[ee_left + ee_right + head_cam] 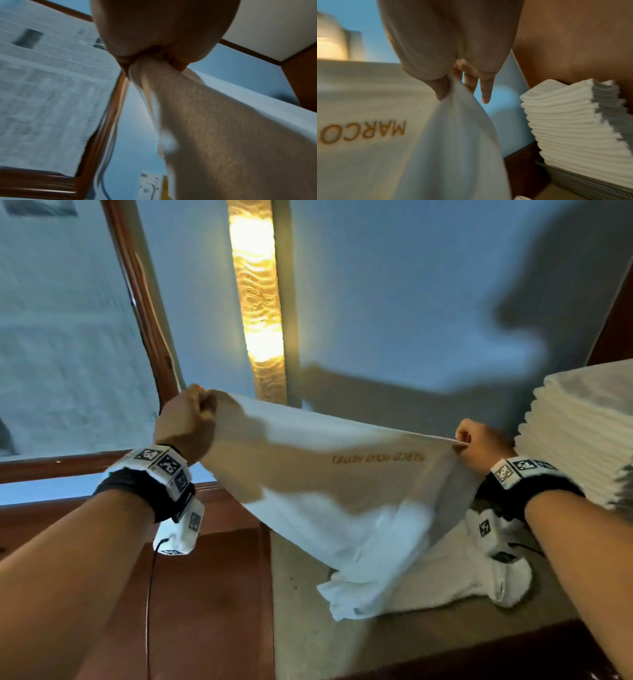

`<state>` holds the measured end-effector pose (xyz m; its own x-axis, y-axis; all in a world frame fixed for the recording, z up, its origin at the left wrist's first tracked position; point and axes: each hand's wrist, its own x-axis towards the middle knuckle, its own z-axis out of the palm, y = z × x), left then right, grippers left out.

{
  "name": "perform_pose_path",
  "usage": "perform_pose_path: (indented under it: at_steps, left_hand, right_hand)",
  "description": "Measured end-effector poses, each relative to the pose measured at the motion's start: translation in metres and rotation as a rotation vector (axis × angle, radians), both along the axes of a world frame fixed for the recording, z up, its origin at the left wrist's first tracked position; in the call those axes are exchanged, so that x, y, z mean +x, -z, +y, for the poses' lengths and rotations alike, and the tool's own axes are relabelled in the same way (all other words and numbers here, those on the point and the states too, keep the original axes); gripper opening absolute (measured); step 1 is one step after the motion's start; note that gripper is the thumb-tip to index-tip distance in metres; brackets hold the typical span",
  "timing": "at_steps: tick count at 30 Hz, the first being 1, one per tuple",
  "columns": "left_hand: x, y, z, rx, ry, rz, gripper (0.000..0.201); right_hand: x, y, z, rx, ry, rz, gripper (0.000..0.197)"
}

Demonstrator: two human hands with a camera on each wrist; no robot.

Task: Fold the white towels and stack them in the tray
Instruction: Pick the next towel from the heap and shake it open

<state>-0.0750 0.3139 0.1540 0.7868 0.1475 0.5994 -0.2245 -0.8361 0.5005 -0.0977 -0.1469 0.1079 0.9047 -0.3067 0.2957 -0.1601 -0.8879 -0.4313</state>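
Observation:
I hold a white towel [329, 474] with gold lettering stretched in the air between both hands. My left hand [191, 419] grips its upper left corner, the cloth [214, 121] bunched in the fist [154, 56]. My right hand [476, 446] pinches the upper right corner, thumb and forefinger on the cloth [453, 121] while two fingers [485, 92] stick out. The towel's lower end drapes onto the beige counter [308, 611]. A tall stack of folded white towels [582, 433] stands at the right in a grey mesh tray [583, 180].
A wood-framed mirror [68, 337] fills the left wall, with a lit amber wall lamp [260, 302] behind the towel. A brown wooden ledge [205, 594] lies left of the counter. A wooden panel [573, 40] backs the stack. A wall socket [150, 185] sits low on the blue wall.

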Motion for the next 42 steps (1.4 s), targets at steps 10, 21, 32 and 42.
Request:
perform_pose_path:
  at_steps: [10, 21, 32, 42]
  left_hand:
    - [-0.063, 0.014, 0.033, 0.318, 0.087, 0.362, 0.036]
    - [-0.071, 0.056, 0.016, -0.103, 0.479, 0.341, 0.023]
    - [-0.096, 0.050, 0.082, -0.079, 0.266, 0.480, 0.030]
    - [-0.093, 0.092, -0.012, -0.221, 0.451, 0.385, 0.040]
  right_hand:
    - [-0.022, -0.035, 0.193, -0.046, -0.639, -0.179, 0.025]
    - [-0.041, -0.034, 0.243, -0.297, -0.705, -0.067, 0.022]
    - [-0.028, 0.017, 0.191, 0.135, -0.474, -0.163, 0.028]
    - [-0.051, -0.017, 0.273, 0.098, -0.852, -0.188, 0.025]
